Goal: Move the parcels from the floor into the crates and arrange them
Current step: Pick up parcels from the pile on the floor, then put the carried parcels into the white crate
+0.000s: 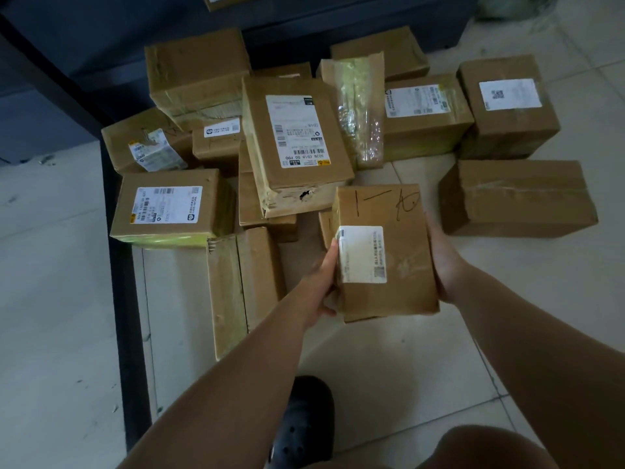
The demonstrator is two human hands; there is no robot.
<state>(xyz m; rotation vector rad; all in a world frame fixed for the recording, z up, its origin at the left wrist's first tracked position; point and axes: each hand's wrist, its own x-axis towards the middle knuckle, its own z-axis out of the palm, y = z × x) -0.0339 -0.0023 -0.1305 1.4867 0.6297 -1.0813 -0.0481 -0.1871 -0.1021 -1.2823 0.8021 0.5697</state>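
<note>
A small brown cardboard parcel (pixel 399 255) with a white label and black pen marks is lifted above the floor between both hands. My left hand (pixel 321 286) grips its left side, with the thumb under the near corner. My right hand (pixel 443 262) holds its right side, the fingers hidden behind the box. Several more taped brown parcels lie piled on the floor beyond, among them a large labelled one (pixel 294 143) leaning on the heap and a long plain one (pixel 517 198) at the right. No crate is in view.
A dark frame bar (pixel 125 299) runs along the floor at the left, beside a flat parcel (pixel 243 286) standing on edge. Dark furniture (pixel 101 55) stands behind the pile. My black shoe (pixel 304 421) and knee are near the bottom edge. Pale tiles (pixel 507 299) lie to the right.
</note>
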